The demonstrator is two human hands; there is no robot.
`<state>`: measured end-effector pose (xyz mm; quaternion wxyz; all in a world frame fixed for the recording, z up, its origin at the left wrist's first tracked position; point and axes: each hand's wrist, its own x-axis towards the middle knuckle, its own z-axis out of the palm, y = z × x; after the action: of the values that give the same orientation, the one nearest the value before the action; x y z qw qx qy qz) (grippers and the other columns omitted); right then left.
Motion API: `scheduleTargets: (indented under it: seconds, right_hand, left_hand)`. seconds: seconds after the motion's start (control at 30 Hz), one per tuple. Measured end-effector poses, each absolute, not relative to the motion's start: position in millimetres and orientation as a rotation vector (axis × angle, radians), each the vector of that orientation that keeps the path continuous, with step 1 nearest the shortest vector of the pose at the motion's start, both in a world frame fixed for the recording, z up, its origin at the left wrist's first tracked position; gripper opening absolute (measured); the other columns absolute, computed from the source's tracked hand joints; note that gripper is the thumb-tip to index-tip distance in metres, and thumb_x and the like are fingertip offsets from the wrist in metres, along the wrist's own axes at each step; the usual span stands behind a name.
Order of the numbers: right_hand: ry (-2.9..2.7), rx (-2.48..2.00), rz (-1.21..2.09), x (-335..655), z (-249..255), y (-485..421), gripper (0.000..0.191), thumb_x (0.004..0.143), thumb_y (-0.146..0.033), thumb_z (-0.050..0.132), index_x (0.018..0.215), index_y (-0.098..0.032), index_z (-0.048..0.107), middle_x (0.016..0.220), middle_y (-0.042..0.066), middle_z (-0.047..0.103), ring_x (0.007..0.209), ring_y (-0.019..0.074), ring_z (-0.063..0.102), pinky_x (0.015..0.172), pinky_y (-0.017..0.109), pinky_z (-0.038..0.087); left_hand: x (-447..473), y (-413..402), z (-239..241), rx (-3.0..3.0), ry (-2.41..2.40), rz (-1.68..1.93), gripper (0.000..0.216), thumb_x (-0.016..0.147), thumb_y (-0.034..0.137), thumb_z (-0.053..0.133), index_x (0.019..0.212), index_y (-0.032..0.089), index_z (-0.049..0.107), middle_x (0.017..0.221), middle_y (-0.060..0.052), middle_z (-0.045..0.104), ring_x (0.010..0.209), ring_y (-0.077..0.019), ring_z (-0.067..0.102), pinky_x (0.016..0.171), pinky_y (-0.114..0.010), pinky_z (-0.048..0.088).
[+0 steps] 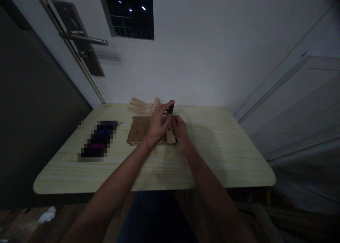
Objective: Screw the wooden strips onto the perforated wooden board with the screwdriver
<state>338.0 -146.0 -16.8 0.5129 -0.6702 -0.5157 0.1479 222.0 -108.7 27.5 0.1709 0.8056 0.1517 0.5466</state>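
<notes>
Pinching a wooden strip, right hand sits beside left hand, grip spread over the board.

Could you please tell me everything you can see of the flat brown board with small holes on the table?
The flat brown board, wood or cardboard by its look, lies flat on the pale wooden table, toward the far edge. Rows of small holes dot its left part. The left hand lies over its right half, and a light wooden strip sits along its right edge, touched by the right hand. Pale wooden slats lie just behind it.
</notes>
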Motion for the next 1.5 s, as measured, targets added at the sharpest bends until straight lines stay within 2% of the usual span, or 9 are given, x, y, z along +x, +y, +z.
scheduleTargets:
  seconds: [0.13, 0.27, 0.53, 0.77, 0.97, 1.07, 1.17, 1.4, 1.5]
  right_hand:
    - [-1.231, -1.632, 0.342, 338.4, -17.6, -145.7, 0.017, 0.092, -0.027, 0.042, 0.09, -0.021, 0.058, 0.089, 0.007, 0.069, 0.08, 0.0185, 0.062, 0.076, 0.031, 0.046]
    - [-1.236, -1.647, 0.348, 337.9, -16.5, -146.0, 0.016, 0.092, -0.024, 0.042, 0.09, -0.021, 0.058, 0.092, 0.008, 0.069, 0.083, 0.0191, 0.063, 0.078, 0.032, 0.046]
    - [-1.231, -1.655, 0.348, 336.5, -15.0, -146.0, 0.017, 0.092, -0.023, 0.042, 0.09, -0.02, 0.059, 0.094, 0.009, 0.069, 0.086, 0.0199, 0.063, 0.079, 0.033, 0.047]
    - [-1.24, -1.62, 0.351, 337.6, -17.0, -145.1, 0.018, 0.092, -0.023, 0.041, 0.09, -0.021, 0.059, 0.092, 0.008, 0.069, 0.085, 0.0195, 0.063, 0.08, 0.033, 0.048]
    - [-1.227, -1.626, 0.35, 337.0, -17.2, -145.5, 0.018, 0.092, -0.026, 0.041, 0.091, -0.021, 0.059, 0.092, 0.007, 0.069, 0.084, 0.0189, 0.063, 0.079, 0.032, 0.047]
    - [-1.23, -1.635, 0.354, 336.9, -16.2, -145.7, 0.019, 0.092, -0.026, 0.04, 0.091, -0.02, 0.058, 0.093, 0.008, 0.069, 0.084, 0.0193, 0.063, 0.079, 0.032, 0.047]
    - [-1.248, -1.644, 0.353, 337.1, -15.0, -146.1, 0.019, 0.092, -0.025, 0.04, 0.091, -0.02, 0.058, 0.095, 0.009, 0.069, 0.086, 0.02, 0.063, 0.079, 0.033, 0.047]
    - [-1.241, -1.63, 0.354, 337.8, -15.2, -146.8, 0.019, 0.092, -0.026, 0.041, 0.091, -0.021, 0.059, 0.092, 0.007, 0.069, 0.085, 0.019, 0.062, 0.081, 0.033, 0.047]
    - [-1.252, -1.616, 0.36, 338.1, -14.6, -147.3, 0.019, 0.092, -0.025, 0.041, 0.09, -0.021, 0.059, 0.092, 0.007, 0.069, 0.085, 0.0188, 0.062, 0.081, 0.033, 0.047]
  left_hand:
    - [221.8, -107.7, 27.9, 2.297, 0.5, 1.584, 0.041, 0.092, 0.04, 0.056, 0.13, 0.027, 0.053, 0.114, -0.007, 0.055, 0.099, -0.0193, 0.053, 0.084, -0.035, 0.049]
    - [223.4, -105.3, 25.8, 2.272, 0.51, 1.583, 0.039, 0.091, 0.036, 0.058, 0.128, 0.027, 0.053, 0.107, -0.006, 0.056, 0.09, -0.0169, 0.053, 0.081, -0.032, 0.05]
    - [223.8, -106.0, 22.9, 2.238, 0.429, 1.54, 0.047, 0.092, 0.033, 0.053, 0.138, 0.026, 0.044, 0.119, -0.008, 0.059, 0.093, -0.0175, 0.056, 0.083, -0.034, 0.051]
    - [222.9, -106.3, 22.0, 2.219, 0.383, 1.48, 0.046, 0.095, 0.03, 0.045, 0.141, 0.027, 0.04, 0.137, -0.009, 0.054, 0.109, -0.0206, 0.058, 0.093, -0.038, 0.05]
    - [222.3, -107.5, 25.6, 2.251, 0.409, 1.523, 0.043, 0.093, 0.03, 0.054, 0.135, 0.027, 0.047, 0.125, -0.009, 0.057, 0.107, -0.02, 0.056, 0.089, -0.037, 0.051]
    - [222.5, -106.6, 26.2, 2.272, 0.487, 1.552, 0.042, 0.09, 0.031, 0.059, 0.132, 0.027, 0.05, 0.116, -0.007, 0.056, 0.098, -0.0181, 0.055, 0.084, -0.035, 0.052]
    - [223.2, -105.7, 25.1, 2.257, 0.481, 1.544, 0.042, 0.091, 0.03, 0.057, 0.132, 0.027, 0.049, 0.114, -0.006, 0.057, 0.092, -0.0162, 0.055, 0.08, -0.032, 0.052]
    - [224.5, -106.1, 21.7, 2.221, 0.38, 1.509, 0.046, 0.095, 0.031, 0.046, 0.14, 0.027, 0.04, 0.134, -0.011, 0.054, 0.102, -0.0186, 0.059, 0.084, -0.034, 0.052]
    - [224.4, -105.6, 20.7, 2.226, 0.361, 1.49, 0.045, 0.096, 0.03, 0.041, 0.141, 0.026, 0.039, 0.135, -0.011, 0.054, 0.108, -0.02, 0.059, 0.088, -0.037, 0.052]
